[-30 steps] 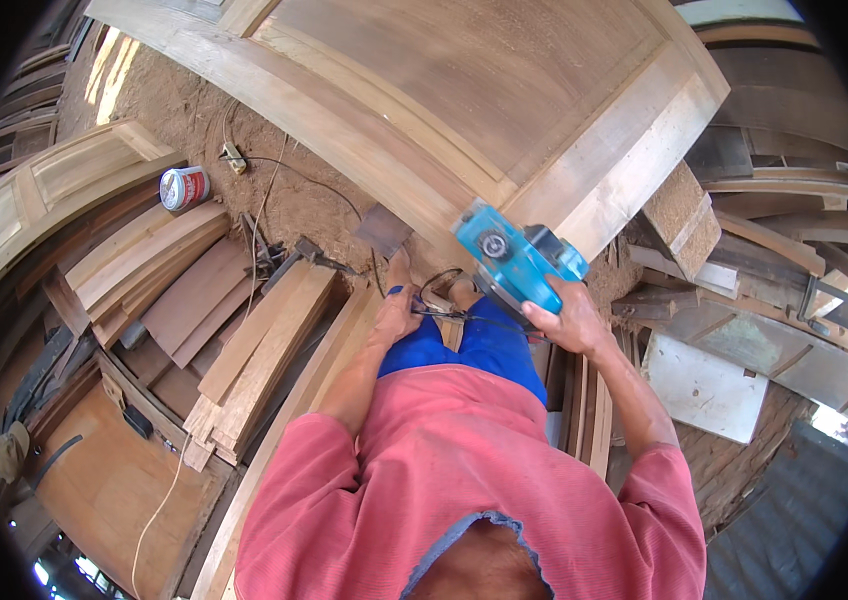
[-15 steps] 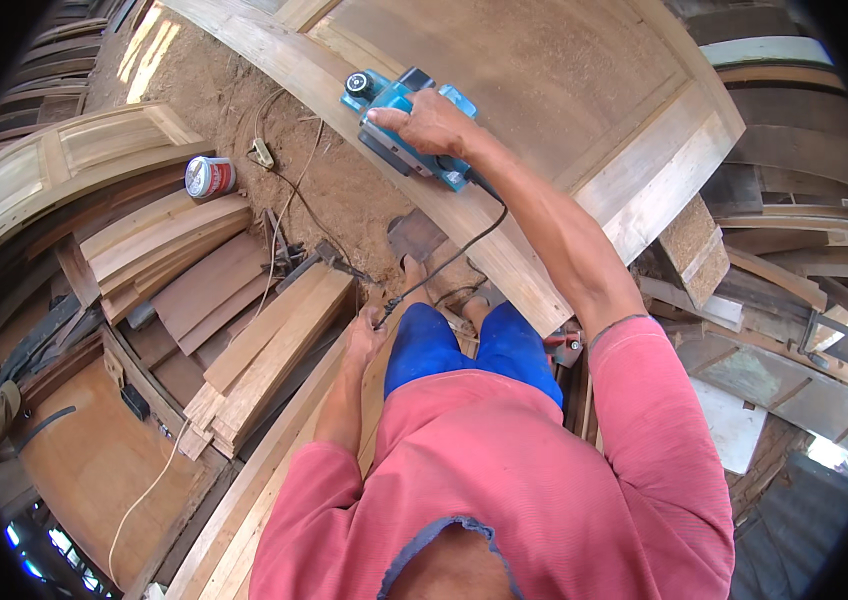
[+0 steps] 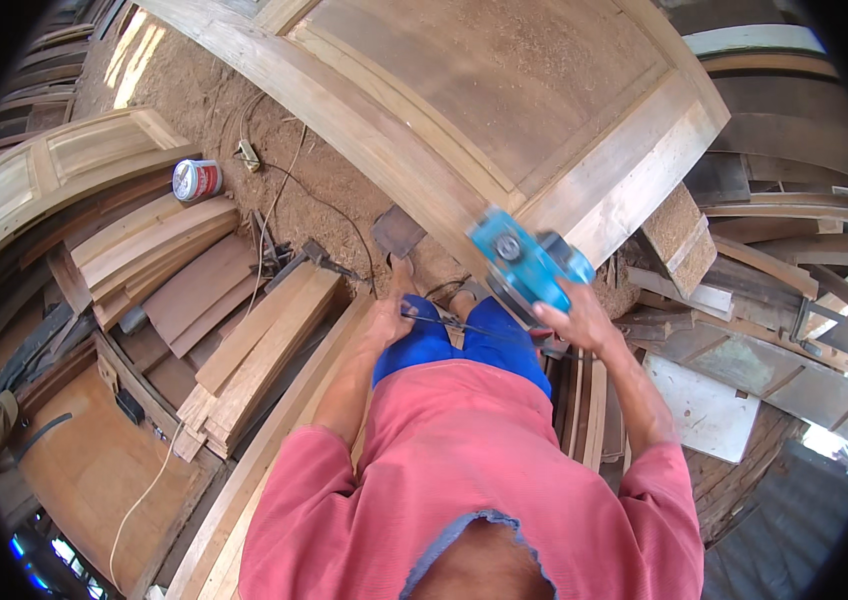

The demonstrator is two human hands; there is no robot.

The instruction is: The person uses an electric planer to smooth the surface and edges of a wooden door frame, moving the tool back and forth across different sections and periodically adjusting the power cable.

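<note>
Mid-frame, right hand [image 3: 576, 318] grasping blue power planer [image 3: 527, 262] at door [image 3: 504, 110] edge; left hand [image 3: 387, 320] pinching cord [image 3: 444, 322]. Planer likely heavy, rigid; grip top handle.

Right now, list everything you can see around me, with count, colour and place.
Electric planer: one, bright blue, on the near edge of the door, under the right hand.
Wooden door: one, pale brown, panelled, lying flat ahead.
Power cord: one, dark, running over the sawdust floor to the left of the door.
Tin can: one, white and red, on the ground at the far left.
Stacked planks: several, light brown, left of the legs.
Second door frame: one, pale wood, far left.
White board: one, lower right among scrap timber.
Left hand: resting on the knee, holding the cord.
Right hand: closed on the planer's rear handle.
</note>
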